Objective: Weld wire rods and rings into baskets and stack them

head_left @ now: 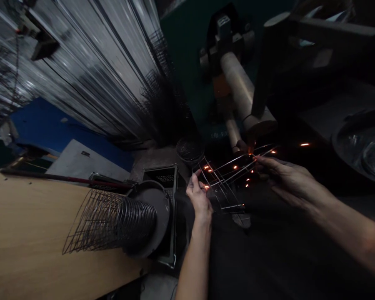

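Note:
Between my hands is a wire frame [223,181] of thin metal rods, tilted below a welding machine. My left hand [200,196] grips its left side, thumb and fingers closed on the wire. At the right end, my right hand [283,177] pinches the wire close to the glowing weld point. The thick cylindrical arm [242,85] of the spot welder ends just above that point, with a thinner rod [234,133] beside it. Orange sparks fly around the frame and past both hands. The fingertips of my right hand are partly lost in shadow.
Stacked wire rings and mesh [121,218] lie against a round dark plate [162,212] on the left, beside a wooden board [28,237]. Behind them are a black crate [173,175] and a blue panel [56,125]. Coiled shiny wire [373,154] sits at the far right.

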